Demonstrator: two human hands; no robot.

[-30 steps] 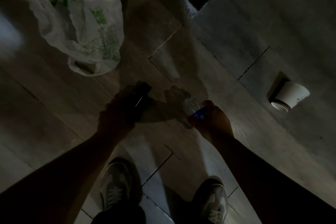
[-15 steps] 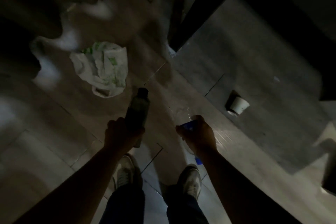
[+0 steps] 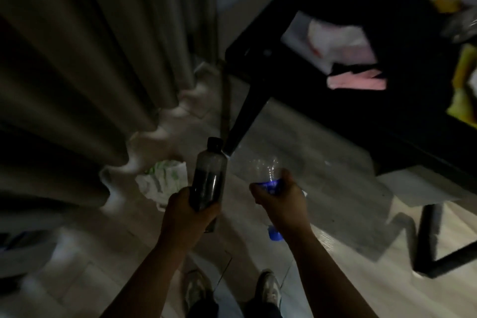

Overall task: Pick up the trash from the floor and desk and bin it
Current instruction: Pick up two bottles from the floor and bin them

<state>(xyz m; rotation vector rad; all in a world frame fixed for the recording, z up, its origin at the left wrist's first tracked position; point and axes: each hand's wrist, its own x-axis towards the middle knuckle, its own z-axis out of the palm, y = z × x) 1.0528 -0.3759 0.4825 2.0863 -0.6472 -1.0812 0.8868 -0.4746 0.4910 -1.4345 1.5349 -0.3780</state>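
My left hand (image 3: 188,208) grips a dark bottle (image 3: 209,173) with a black cap, held upright at chest height. My right hand (image 3: 280,200) holds a clear plastic bottle (image 3: 263,168) with a blue label; its blue cap (image 3: 274,234) shows below my wrist. A crumpled white plastic bag with green print (image 3: 162,181) lies on the wooden floor by the curtain. On the black desk (image 3: 335,2) at the upper right lie a white bag (image 3: 335,39) and pink paper (image 3: 357,81).
A long grey curtain (image 3: 85,54) hangs on the left, its hem on the floor. The black desk leg (image 3: 242,119) stands just beyond the bottles. Yellow items (image 3: 464,80) sit at the desk's right edge. My shoes (image 3: 268,289) are at the bottom.
I have straightened up with both bottles, raising them off the floor. The view swung upward to take in the curtain and desk; the white paper cup on the floor has left view.
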